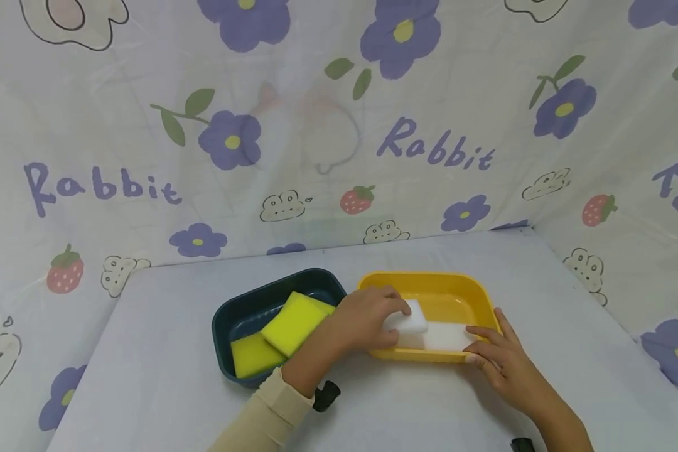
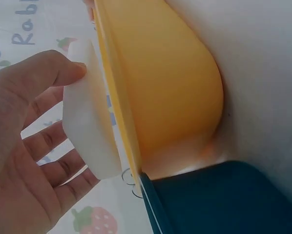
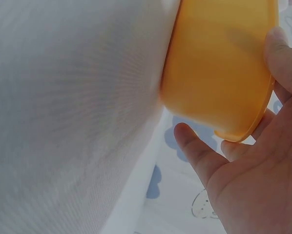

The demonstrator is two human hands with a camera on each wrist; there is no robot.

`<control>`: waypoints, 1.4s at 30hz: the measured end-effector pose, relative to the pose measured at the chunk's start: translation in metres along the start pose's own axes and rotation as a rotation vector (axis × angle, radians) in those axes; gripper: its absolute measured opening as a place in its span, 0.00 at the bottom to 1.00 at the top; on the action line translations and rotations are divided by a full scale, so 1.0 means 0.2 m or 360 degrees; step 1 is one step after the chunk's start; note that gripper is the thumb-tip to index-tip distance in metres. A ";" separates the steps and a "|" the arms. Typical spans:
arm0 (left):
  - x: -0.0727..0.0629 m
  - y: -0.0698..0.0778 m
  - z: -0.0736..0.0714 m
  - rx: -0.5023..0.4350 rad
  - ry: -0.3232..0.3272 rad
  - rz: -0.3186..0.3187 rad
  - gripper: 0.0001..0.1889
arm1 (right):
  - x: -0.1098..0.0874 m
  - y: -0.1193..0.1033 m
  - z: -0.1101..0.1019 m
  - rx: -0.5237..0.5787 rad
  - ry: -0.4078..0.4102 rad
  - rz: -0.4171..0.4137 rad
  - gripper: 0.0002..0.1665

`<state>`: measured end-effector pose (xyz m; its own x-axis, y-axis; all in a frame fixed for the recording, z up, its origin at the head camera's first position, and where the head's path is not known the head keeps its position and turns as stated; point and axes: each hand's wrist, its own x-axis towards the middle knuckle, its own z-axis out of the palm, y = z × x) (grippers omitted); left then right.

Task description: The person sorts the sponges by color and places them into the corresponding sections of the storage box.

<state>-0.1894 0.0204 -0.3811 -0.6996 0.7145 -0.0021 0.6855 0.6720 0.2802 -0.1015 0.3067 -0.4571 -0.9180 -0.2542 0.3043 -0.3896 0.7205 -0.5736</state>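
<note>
My left hand (image 1: 367, 317) holds a white sponge block (image 1: 408, 318) by its edges, over the left part of a yellow plastic tub (image 1: 435, 355). In the left wrist view the thumb presses one side of this white block (image 2: 90, 122), which stands just above the tub's rim. A second white block (image 1: 447, 337) lies inside the tub along the near wall. At the tub's right front corner, my right hand (image 1: 508, 361) grips the rim, thumb outside and some fingers over the edge. The right wrist view shows its little finger stretched out beside the tub wall (image 3: 217, 68).
Left of the yellow tub stands a dark teal tub (image 1: 221, 342), close against it. Inside lie several yellow sponges (image 1: 295, 323), one overlapping the others. A small black piece (image 1: 326, 396) shows beside the left wrist. Behind the white table (image 1: 164, 326) hangs a printed cloth (image 1: 316, 157).
</note>
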 end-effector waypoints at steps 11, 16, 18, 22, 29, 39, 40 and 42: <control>0.11 -0.06 0.03 0.0006 0.0086 0.0036 0.19 | 0.00 -0.01 -0.01 -0.0011 0.0000 -0.0004 0.05; 0.16 -0.07 0.06 0.0024 0.0069 0.0041 0.19 | -0.01 0.00 0.00 -0.0010 0.0009 -0.0005 0.04; 0.18 -0.07 0.07 0.0022 0.0056 0.0027 0.20 | -0.01 0.00 0.00 -0.0011 0.0014 -0.0005 0.04; 0.21 -0.08 0.09 0.0019 0.0036 0.0000 0.22 | -0.01 0.00 0.00 -0.0016 0.0022 -0.0010 0.05; 0.25 -0.10 0.11 -0.0007 0.0001 -0.0071 0.22 | -0.01 0.00 0.00 -0.0012 0.0018 -0.0030 0.04; 0.27 -0.14 0.17 0.0041 -0.0039 -0.0092 0.21 | -0.01 0.01 0.01 0.0004 0.0022 -0.0058 0.06; 0.27 -0.14 0.17 0.0032 -0.0035 -0.0089 0.21 | -0.01 0.01 0.01 0.0000 0.0022 -0.0058 0.06; 0.27 -0.15 0.18 0.0014 -0.0027 -0.0076 0.20 | -0.01 0.01 0.01 -0.0006 0.0016 -0.0048 0.05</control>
<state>-0.2404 0.0465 -0.4235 -0.7279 0.6850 -0.0318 0.6533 0.7069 0.2711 -0.1008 0.3071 -0.4598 -0.9050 -0.2693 0.3293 -0.4170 0.7148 -0.5614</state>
